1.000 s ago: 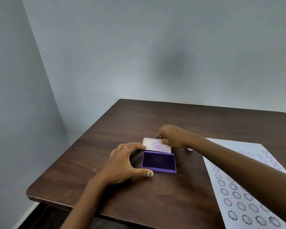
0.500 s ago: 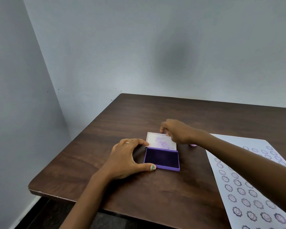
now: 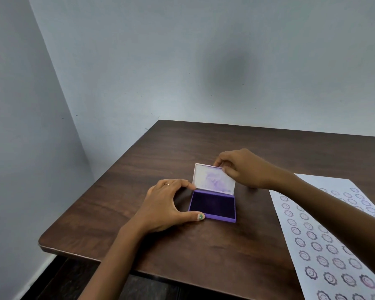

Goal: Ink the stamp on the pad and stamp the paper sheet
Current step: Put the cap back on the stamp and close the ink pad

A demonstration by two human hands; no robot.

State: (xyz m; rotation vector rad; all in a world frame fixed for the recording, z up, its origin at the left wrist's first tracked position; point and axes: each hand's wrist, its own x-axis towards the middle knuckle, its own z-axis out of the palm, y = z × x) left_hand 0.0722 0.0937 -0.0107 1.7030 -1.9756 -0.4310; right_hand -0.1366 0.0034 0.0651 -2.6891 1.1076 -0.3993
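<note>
A purple ink pad (image 3: 212, 205) lies open in the middle of the brown table (image 3: 182, 252). Its white lid (image 3: 213, 179), stained purple inside, is tilted up from the far hinge. My right hand (image 3: 243, 168) pinches the lid's top right corner between thumb and fingers. My left hand (image 3: 167, 204) braces the pad's left side, thumb at the near corner and a fingertip at the hinge corner. A white paper sheet (image 3: 325, 241) covered with several purple flower-face stamp marks lies to the right, partly under my right forearm. The stamp is hidden.
Pale walls meet in a corner behind the table. The table's near left edge (image 3: 59, 249) drops to a dark floor. Bare wood lies in front of the pad and beyond the lid.
The lid lay flat behind the pad a second ago; my right hand has swung it up toward the pad. My left hand has stayed on the pad's left side.
</note>
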